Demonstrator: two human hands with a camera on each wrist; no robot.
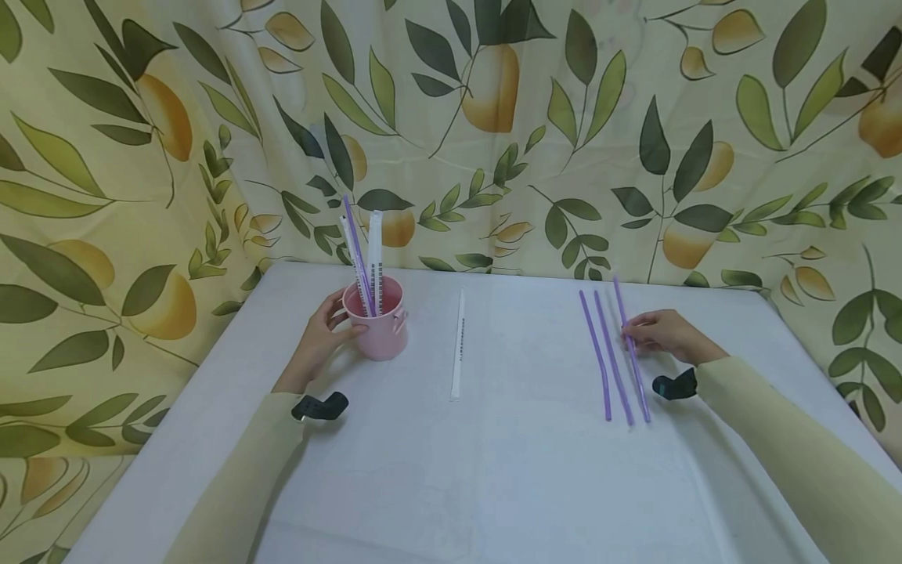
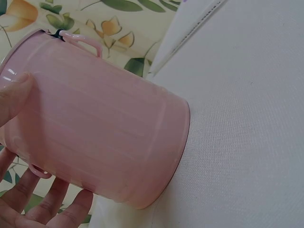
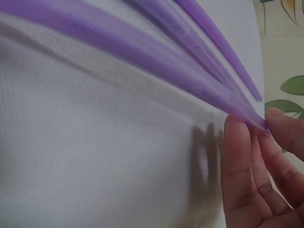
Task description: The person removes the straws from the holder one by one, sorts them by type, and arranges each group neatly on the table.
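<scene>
Purple straw (image 1: 637,376) at right side of worktop (image 1: 521,470), pinched toward its far end by right hand (image 1: 662,333). Likely very light, smooth, slightly bendy, easily dented; best taken mid-length, gently. Two matching straws (image 1: 615,360) just beside. Well left, pink bucket (image 1: 384,337), gripped around its side by left hand (image 1: 320,341).

Pink bucket (image 2: 109,123): smooth, hard wall, soft sheen, small bright glints near rim; plastic or painted metal, can't tell. Purple straws (image 3: 142,54): smooth plastic look, slightly translucent, mild gloss. White strip (image 1: 458,345): thin wrapper, paper or film unclear, dark print. Bench cover (image 3: 95,161): white, matt, fine woven-looking grain, faint creases. Backdrop (image 1: 451,180): printed cloth, matt mostly, soft folds. Sleeves (image 1: 761,439): pale matt cloth. Wrist pieces (image 1: 320,406): black, finish too small to judge.
</scene>
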